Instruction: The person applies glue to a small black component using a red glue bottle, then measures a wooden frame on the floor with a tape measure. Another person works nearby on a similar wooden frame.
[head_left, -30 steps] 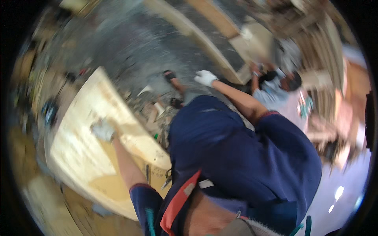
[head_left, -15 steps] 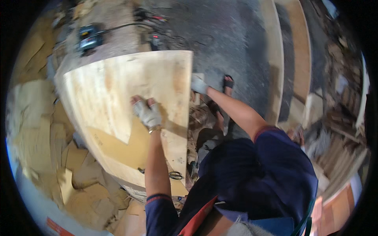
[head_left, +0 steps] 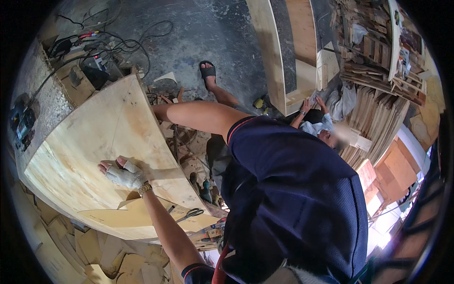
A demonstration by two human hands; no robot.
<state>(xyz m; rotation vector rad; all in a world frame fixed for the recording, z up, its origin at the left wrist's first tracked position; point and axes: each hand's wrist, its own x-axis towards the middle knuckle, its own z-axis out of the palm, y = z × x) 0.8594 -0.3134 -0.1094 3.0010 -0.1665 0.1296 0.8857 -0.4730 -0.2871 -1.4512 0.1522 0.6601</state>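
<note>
The right hand is hidden beyond the right edge of the wooden panel [head_left: 90, 137], only the right forearm [head_left: 203, 118] being left visible, and part of the yellow sheet [head_left: 109, 217] is covered by the left forearm [head_left: 168, 227], its markings being too small to be read. The co-worker [head_left: 314, 128] at the right is blurred about the head and hidden lower down by the navy clothing [head_left: 302, 189]. The far boards [head_left: 267, 52] are cut off by the upper edge, the left sleeve [head_left: 196, 273] by the near one.
</note>
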